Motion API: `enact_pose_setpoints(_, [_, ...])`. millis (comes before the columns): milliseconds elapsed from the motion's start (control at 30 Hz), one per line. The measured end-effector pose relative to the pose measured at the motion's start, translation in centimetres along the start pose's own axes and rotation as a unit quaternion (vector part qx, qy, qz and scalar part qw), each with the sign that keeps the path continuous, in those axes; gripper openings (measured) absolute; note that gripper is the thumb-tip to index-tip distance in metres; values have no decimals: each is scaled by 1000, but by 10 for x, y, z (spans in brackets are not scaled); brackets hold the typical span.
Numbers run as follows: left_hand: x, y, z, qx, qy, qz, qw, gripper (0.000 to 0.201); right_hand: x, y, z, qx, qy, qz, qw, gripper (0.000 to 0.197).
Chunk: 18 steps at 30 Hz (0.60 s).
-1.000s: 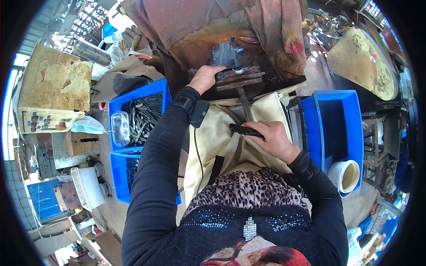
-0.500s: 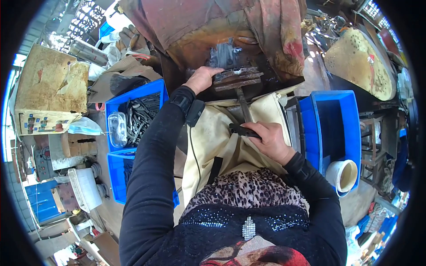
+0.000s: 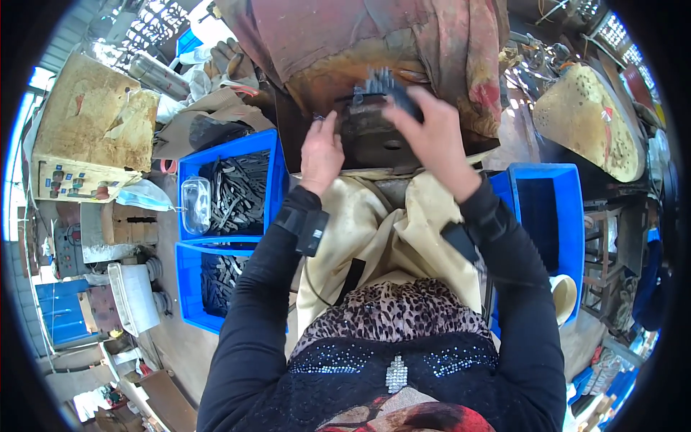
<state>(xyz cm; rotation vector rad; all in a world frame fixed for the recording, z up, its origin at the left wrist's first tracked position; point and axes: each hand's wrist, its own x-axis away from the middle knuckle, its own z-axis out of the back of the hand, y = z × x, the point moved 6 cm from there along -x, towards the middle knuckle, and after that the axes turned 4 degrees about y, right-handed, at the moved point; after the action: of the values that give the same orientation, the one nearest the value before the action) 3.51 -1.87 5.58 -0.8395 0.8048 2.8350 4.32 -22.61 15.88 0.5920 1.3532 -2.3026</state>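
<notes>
In front of me is a dark metal fixture point(image 3: 367, 124) on a brown, stained work surface, with a round hole in its lower plate. My left hand point(image 3: 322, 155) is at the fixture's left edge, fingers bent and close together; whatever they may hold is too small to make out. Smeared by motion, my right hand point(image 3: 439, 137) is over the right side of the fixture, thumb and fingers around a dark, block-like object point(image 3: 405, 104). Bluish-grey upright streaks point(image 3: 379, 79) show just beyond it; I cannot tell whether they belong to that object.
Blue bins with dark metal strips point(image 3: 234, 198) stand at my left, beside a clear plastic container point(image 3: 195, 207). At my right is another blue bin point(image 3: 551, 173) with a cream bucket point(image 3: 563, 299). A reddish cloth point(image 3: 338, 32) hangs beyond the fixture. A cream apron point(image 3: 345, 216) covers my lap.
My right hand has left the bar and black piece near my lap and moved up to the fixture. The bar no longer shows. My left hand has drawn back to the fixture's near left edge.
</notes>
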Motion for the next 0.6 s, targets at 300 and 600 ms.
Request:
enact_pose_setpoints(300, [8, 5, -4, -28, 17, -18, 999, 27, -135, 55, -51, -24, -23, -77, 996, 31])
enact_pose_setpoints(600, [8, 2, -7, -36, -1, -12, 999, 23, -181, 83, -77, -39, -42, -62, 996, 35])
